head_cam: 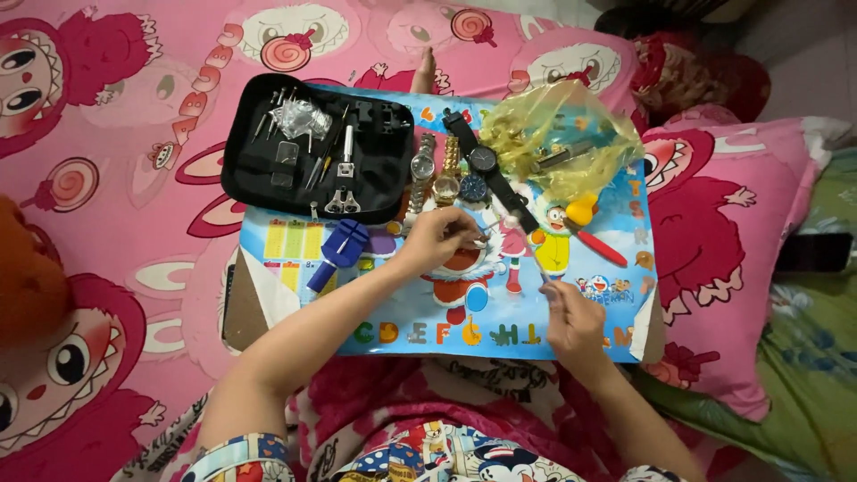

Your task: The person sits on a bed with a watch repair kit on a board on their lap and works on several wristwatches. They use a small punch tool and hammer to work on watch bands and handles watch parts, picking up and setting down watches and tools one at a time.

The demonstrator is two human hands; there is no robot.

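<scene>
My left hand [439, 236] rests on a colourful cartoon picture board [589, 335], fingers pinched on a small thin object near the watches; what it is I cannot tell. My right hand [574, 323] lies at the board's near right edge, fingers curled around a thin tool whose tip points up toward the middle. Three wristwatches [446, 170] lie side by side at the board's far middle: a silver one, a gold one and a black-strapped one.
An open black zip case [259, 170] of small watch tools sits at the board's far left. A blue plastic tool [337, 251] lies beside it. A crumpled yellow plastic bag [562, 138] is at far right, a red-handled tool [600, 246] below it. Pink cartoon bedding surrounds everything.
</scene>
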